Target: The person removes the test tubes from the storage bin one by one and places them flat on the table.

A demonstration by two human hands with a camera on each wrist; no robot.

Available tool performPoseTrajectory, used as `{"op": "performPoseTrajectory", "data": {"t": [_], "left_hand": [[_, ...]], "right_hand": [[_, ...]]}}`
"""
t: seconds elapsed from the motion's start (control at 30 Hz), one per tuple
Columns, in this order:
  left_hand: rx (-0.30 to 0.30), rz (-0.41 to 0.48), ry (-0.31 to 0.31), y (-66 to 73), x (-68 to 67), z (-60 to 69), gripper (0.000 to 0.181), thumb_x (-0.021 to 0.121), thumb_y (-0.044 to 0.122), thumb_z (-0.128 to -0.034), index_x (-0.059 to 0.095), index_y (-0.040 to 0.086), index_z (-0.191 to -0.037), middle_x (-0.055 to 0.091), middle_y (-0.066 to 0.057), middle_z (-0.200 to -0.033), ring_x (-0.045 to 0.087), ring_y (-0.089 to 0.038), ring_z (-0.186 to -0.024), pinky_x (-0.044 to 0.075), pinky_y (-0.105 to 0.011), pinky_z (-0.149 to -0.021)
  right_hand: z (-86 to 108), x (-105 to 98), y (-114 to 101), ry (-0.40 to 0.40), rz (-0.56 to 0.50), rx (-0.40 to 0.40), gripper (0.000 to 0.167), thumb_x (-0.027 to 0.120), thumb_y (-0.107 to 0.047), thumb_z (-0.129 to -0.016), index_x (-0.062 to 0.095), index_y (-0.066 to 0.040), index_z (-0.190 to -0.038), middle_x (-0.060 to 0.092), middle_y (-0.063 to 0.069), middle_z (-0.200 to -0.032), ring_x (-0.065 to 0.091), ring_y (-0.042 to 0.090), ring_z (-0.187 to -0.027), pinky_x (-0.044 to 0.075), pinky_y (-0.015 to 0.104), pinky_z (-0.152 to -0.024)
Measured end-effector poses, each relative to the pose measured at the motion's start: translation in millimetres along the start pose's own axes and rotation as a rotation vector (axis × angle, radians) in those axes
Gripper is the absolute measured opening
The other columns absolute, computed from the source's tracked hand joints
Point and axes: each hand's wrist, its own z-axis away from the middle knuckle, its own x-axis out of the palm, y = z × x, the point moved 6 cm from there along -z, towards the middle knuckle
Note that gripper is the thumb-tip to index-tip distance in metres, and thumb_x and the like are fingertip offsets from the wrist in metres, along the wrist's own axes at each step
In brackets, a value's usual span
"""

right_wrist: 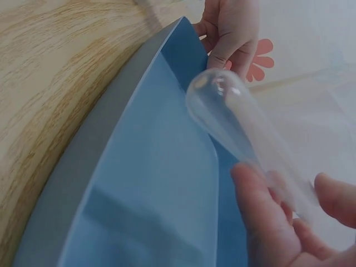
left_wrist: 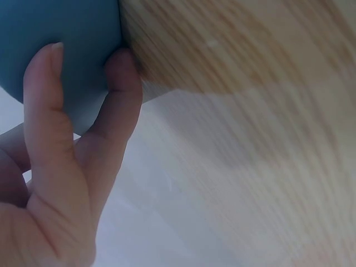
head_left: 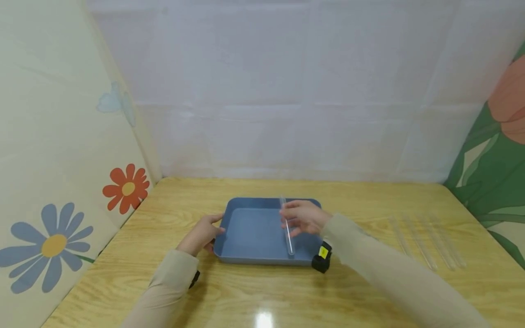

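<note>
A blue rectangular tray (head_left: 254, 234) lies on the table. At its left side my left hand (head_left: 203, 233) grips the rim; in the left wrist view the fingers (left_wrist: 44, 111) press against the blue outer wall. My right hand (head_left: 303, 216) holds a clear test tube (head_left: 289, 237) over the right part of the tray. The tube is tilted, its rounded end pointing down toward the tray's near wall. In the right wrist view the tube (right_wrist: 222, 105) sits between the thumb and fingers, with the tray's inside (right_wrist: 156, 167) behind it.
Several more clear tubes (head_left: 426, 241) lie side by side on the wooden table (head_left: 352, 300) to the right, near the right forearm. A white cloth (head_left: 303, 91) hangs behind the table. Flower-printed cloths (head_left: 53, 136) stand along both sides.
</note>
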Motion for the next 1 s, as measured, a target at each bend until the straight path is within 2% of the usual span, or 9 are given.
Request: {"op": "performPoseTrajectory", "data": {"t": [0.3, 0.57, 1.0], "left_hand": [[0.004, 0.013, -0.002, -0.8, 0.2, 1.1, 0.055, 0.051, -0.001, -0.0982, 0.031, -0.001, -0.150, 0.064, -0.027, -0.102, 0.062, -0.024, -0.062, 0.055, -0.035, -0.050], [0.005, 0.014, -0.004, 0.0, 0.4, 0.4, 0.055, 0.051, -0.001, -0.0982, 0.032, -0.001, -0.150, 0.065, -0.026, -0.099, 0.062, -0.024, -0.061, 0.055, -0.035, -0.050], [0.006, -0.005, -0.008, 0.2, 0.8, 0.6, 0.056, 0.052, 0.000, -0.0984, 0.031, 0.000, -0.150, 0.066, -0.021, -0.095, 0.060, -0.022, -0.058, 0.053, -0.033, -0.047]], "right_hand": [[2.9, -10.7, 3.9, -0.002, -0.008, -0.019, 0.048, 0.056, -0.008, -0.099, 0.038, 0.007, -0.141, 0.057, 0.021, -0.110, 0.063, 0.018, -0.074, 0.054, 0.028, -0.052], [8.4, -22.7, 4.1, 0.006, 0.017, -0.025, 0.051, 0.054, -0.008, -0.099, 0.033, 0.007, -0.143, 0.054, 0.024, -0.116, 0.062, 0.017, -0.076, 0.055, 0.030, -0.057], [17.1, -39.1, 6.5, 0.017, -0.006, -0.024, 0.051, 0.054, -0.007, -0.099, 0.032, 0.008, -0.143, 0.056, 0.019, -0.106, 0.062, 0.017, -0.075, 0.055, 0.029, -0.057]]}}
